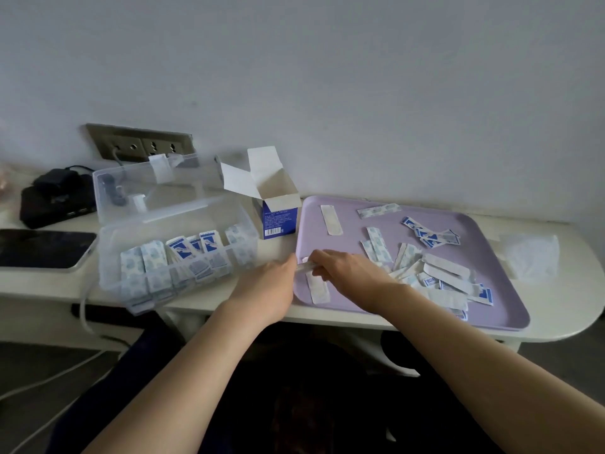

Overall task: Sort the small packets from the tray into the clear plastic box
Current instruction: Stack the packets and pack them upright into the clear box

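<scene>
My left hand and right hand pinch one packet, stretched sideways between fingertips; a spare packet lies just below them, box farther left.

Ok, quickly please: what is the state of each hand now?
Left hand: meets the end of the white packet; its fingers are hidden, grip cannot be told.
Right hand: closed, holding that packet.

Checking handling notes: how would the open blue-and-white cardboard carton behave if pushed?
The open blue-and-white cardboard carton probably tips easily, standing upright and narrow. Likely light, being thin card. Its raised flaps would probably bend if gripped.
</scene>
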A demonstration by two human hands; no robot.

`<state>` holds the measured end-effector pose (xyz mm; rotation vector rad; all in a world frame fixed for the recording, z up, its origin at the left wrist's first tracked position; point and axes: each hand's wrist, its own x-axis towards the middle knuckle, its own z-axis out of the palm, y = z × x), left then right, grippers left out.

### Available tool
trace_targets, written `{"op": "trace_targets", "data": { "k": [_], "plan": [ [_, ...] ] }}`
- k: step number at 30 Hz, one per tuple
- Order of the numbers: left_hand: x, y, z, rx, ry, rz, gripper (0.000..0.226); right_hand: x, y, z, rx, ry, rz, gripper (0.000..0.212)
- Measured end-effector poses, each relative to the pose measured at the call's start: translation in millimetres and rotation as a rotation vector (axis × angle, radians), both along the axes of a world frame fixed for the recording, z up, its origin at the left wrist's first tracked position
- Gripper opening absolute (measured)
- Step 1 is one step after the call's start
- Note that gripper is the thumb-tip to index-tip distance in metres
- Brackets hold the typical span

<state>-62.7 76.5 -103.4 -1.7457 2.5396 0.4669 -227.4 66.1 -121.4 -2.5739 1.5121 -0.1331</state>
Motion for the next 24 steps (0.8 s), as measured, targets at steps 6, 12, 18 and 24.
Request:
{"op": "trace_targets", "data": {
  "k": [6,12,18,24],
  "plan": [
    [22.5,11.2,12.8,-0.065,-0.068,-0.033,0.015,14.6,8.9,-4.4,-0.017,-0.158,-0.018,0.023],
    [47.3,16.0,25.2,-0.153,-0.097,-0.073,0.032,46.8,19.6,10.5,-0.239,-0.168,0.098,0.017],
    [82.8,15.2,36.8,-0.286,0.087,0.040,0.016,79.2,15.4,41.6,-0.267,-0.174,0.041,0.023],
    [126.7,18.9,50.0,-0.412,0.328,0.141,0.009,121.0,6.1,69.7,-0.317,-0.229,0.129,0.038]
  ]
}}
